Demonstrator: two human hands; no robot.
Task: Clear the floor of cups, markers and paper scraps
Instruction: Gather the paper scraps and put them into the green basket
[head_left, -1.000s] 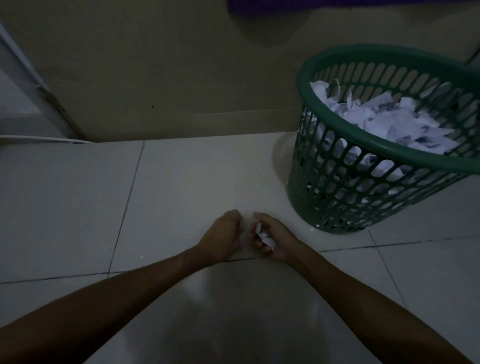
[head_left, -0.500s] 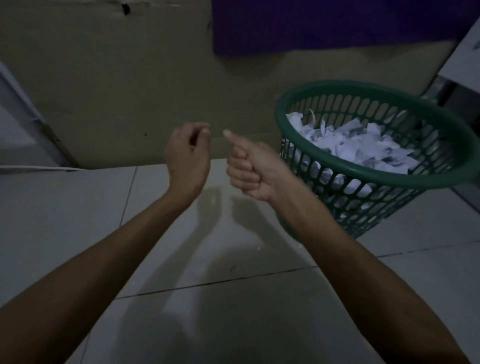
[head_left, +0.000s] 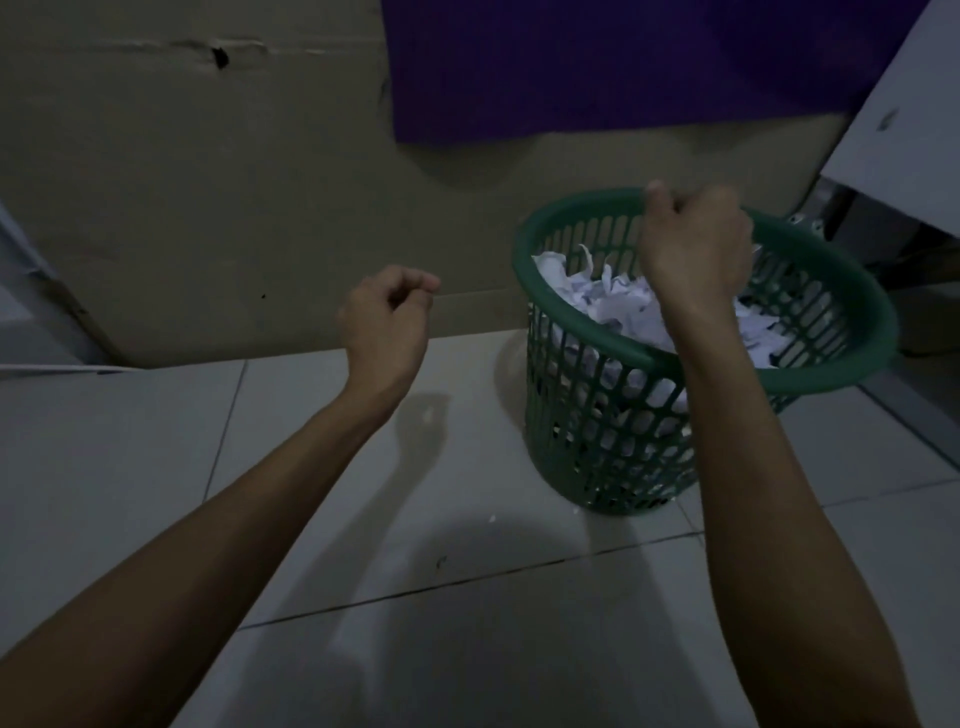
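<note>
**Scraps arriving over basket**

Floor (head_left: 467, 649) at lower centre is looking clear except tiny flecks (head_left: 491, 518). Left hand (head_left: 382, 325) is hanging mid-frame, loosely curled, holding nothing visible. Right hand (head_left: 693, 244), up off the tiles since a second ago, is fisted over the green basket (head_left: 597, 415) of paper scraps (head_left: 618, 301); contents hidden, drop probably imminent.

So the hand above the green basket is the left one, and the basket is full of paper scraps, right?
Not quite. In the head view it is the right hand that is above the green basket; the left hand is off to the side, over the floor. The basket does hold paper scraps.
</note>
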